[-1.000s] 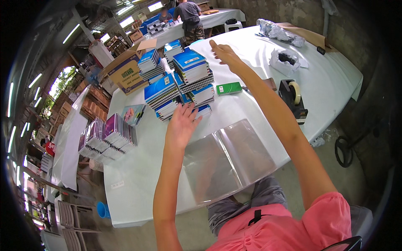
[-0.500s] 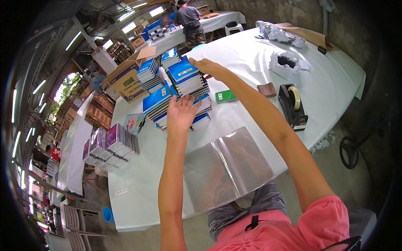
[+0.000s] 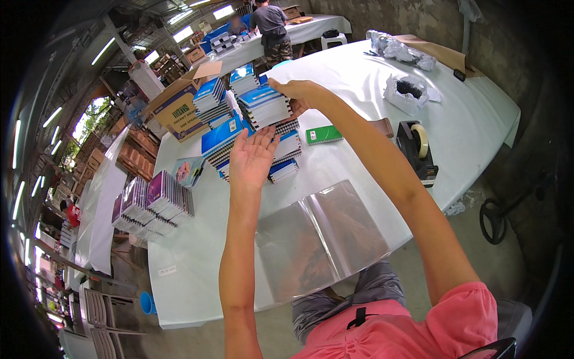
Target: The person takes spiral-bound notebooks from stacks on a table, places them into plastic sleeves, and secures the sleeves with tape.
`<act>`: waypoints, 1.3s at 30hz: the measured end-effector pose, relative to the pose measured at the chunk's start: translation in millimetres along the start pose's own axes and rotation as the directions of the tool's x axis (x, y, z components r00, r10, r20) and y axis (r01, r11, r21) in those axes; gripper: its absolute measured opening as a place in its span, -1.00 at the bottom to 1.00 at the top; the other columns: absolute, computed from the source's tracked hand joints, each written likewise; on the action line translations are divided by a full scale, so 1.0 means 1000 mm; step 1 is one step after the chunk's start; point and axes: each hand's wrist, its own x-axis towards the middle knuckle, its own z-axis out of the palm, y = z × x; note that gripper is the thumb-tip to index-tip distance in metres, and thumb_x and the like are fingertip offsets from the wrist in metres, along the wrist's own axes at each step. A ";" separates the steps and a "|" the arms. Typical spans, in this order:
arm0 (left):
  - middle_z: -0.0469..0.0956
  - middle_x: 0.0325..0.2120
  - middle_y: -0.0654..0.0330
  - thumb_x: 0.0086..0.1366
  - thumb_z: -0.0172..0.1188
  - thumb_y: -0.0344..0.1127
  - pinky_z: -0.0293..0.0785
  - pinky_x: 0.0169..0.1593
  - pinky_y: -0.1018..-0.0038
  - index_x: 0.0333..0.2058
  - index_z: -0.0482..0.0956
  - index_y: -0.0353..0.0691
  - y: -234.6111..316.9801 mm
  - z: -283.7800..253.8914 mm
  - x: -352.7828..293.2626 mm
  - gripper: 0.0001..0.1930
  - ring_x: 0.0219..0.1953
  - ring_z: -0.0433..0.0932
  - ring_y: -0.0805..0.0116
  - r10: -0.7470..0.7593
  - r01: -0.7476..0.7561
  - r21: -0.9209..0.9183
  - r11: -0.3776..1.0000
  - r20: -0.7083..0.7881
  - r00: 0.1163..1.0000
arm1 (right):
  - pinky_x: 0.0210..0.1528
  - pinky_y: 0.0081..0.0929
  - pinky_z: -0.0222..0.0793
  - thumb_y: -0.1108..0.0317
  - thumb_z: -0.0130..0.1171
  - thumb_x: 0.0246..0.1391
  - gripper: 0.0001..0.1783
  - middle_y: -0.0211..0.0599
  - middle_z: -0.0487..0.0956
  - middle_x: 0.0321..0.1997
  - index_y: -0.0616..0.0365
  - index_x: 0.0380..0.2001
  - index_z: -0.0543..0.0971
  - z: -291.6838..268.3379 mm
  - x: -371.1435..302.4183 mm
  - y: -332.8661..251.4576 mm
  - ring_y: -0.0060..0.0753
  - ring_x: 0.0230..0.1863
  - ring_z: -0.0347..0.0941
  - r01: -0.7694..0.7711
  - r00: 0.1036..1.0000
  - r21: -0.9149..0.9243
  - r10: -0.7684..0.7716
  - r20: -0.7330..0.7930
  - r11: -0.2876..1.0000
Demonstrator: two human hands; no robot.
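Observation:
A stack of blue-covered spiral notebooks [image 3: 265, 107] sits among other piles on the white table, its white page edges facing me. My right hand [image 3: 302, 96] grips the stack's far right side, thumb near the top and fingers curled down the side. My left hand [image 3: 254, 157] is palm up, fingers stretched out at the stack's lower near edge; whether the fingertips bear weight is unclear. Left of it lies another pile of blue notebooks [image 3: 222, 136]. Taller piles [image 3: 210, 99] stand behind. In front of me lies a clear plastic sheet [image 3: 323, 239], flat.
A green notebook [image 3: 323, 135], a black tape dispenser [image 3: 420, 154] and a white bag of black coils [image 3: 408, 94] stand to the right. Purple notebooks [image 3: 154, 203] and a cardboard box [image 3: 179, 113] are at the left. A person [image 3: 270, 30] stands at a far table.
The gripped notebook stack has tilted, showing more page edge and less cover. My left hand has moved slightly up and left, against its lower edge. The view has shifted a little.

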 end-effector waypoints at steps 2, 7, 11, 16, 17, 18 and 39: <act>0.01 0.30 -0.22 0.41 -0.13 -0.26 -0.04 0.39 0.04 0.26 -0.09 -0.54 -0.001 -0.001 0.004 -0.39 0.38 -0.01 -0.07 -0.002 0.002 0.025 1.000 0.021 1.000 | -0.29 -0.07 0.62 -0.24 0.22 0.00 -0.15 0.16 0.49 -0.10 0.31 0.08 0.34 -0.008 0.009 0.003 0.05 -0.21 0.56 -0.029 1.000 0.081 0.029 0.002 0.996; 0.11 0.26 -0.21 0.40 -0.13 -0.27 0.04 0.37 0.03 0.23 -0.01 -0.55 0.007 -0.003 -0.003 -0.43 0.34 0.10 -0.10 0.008 -0.006 0.135 0.991 -0.017 1.000 | -0.22 -0.03 0.57 0.00 0.42 -0.11 -0.28 0.08 0.49 -0.18 0.29 -0.02 0.42 0.003 0.014 0.005 -0.03 -0.25 0.53 -0.034 0.998 0.203 0.045 -0.050 0.979; 0.27 0.16 -0.18 0.42 -0.12 -0.19 0.14 0.31 0.06 0.22 0.05 -0.52 0.000 -0.001 -0.006 -0.44 0.25 0.23 -0.10 0.029 0.009 0.341 0.940 -0.106 0.994 | -0.24 -0.17 0.51 0.04 0.42 -0.11 -0.37 -0.03 0.53 -0.18 0.27 -0.09 0.50 -0.008 -0.003 0.010 -0.17 -0.21 0.49 0.120 0.982 0.218 -0.085 -0.166 0.969; 0.32 0.13 -0.07 0.32 -0.03 0.25 0.25 0.23 0.20 0.25 0.11 -0.31 0.013 -0.014 -0.051 -0.21 0.18 0.33 0.05 0.160 -0.060 0.527 0.847 -0.146 0.976 | -0.03 -0.41 0.42 0.10 0.38 -0.05 -0.33 -0.12 0.55 -0.16 0.29 0.05 0.47 0.034 -0.074 0.039 -0.33 -0.11 0.46 0.369 0.929 0.220 -0.355 -0.100 0.903; 0.32 0.13 -0.07 0.32 -0.03 0.25 0.25 0.23 0.20 0.25 0.11 -0.31 0.013 -0.018 -0.060 -0.21 0.18 0.33 0.05 0.151 -0.036 0.509 0.860 -0.188 0.971 | 0.03 -0.45 0.38 0.15 0.38 -0.03 -0.29 -0.15 0.53 -0.09 0.28 0.13 0.40 0.047 -0.097 0.049 -0.37 -0.08 0.46 0.461 0.887 0.151 -0.447 -0.119 0.874; 0.27 0.18 -0.05 0.31 0.00 0.25 0.16 0.27 0.20 0.31 0.00 -0.27 0.009 -0.018 -0.067 -0.16 0.23 0.27 0.12 0.151 -0.119 0.590 0.798 -0.005 0.988 | 0.09 -0.48 0.35 0.20 0.37 -0.02 -0.24 -0.17 0.51 -0.02 0.27 0.21 0.34 0.055 -0.117 0.067 -0.41 -0.04 0.45 0.545 0.835 0.075 -0.532 -0.137 0.835; 0.14 0.30 0.11 -0.11 0.54 -0.35 0.24 0.27 0.32 0.39 -0.30 -0.14 -0.108 -0.119 -0.190 0.27 0.27 0.24 0.23 0.172 -0.102 0.836 0.540 0.009 0.985 | 0.33 -0.22 0.05 0.27 0.54 -0.30 0.17 -0.08 0.10 0.28 0.09 0.32 0.01 0.109 -0.203 0.264 -0.06 0.34 0.08 0.526 0.850 -0.206 -0.515 0.109 0.825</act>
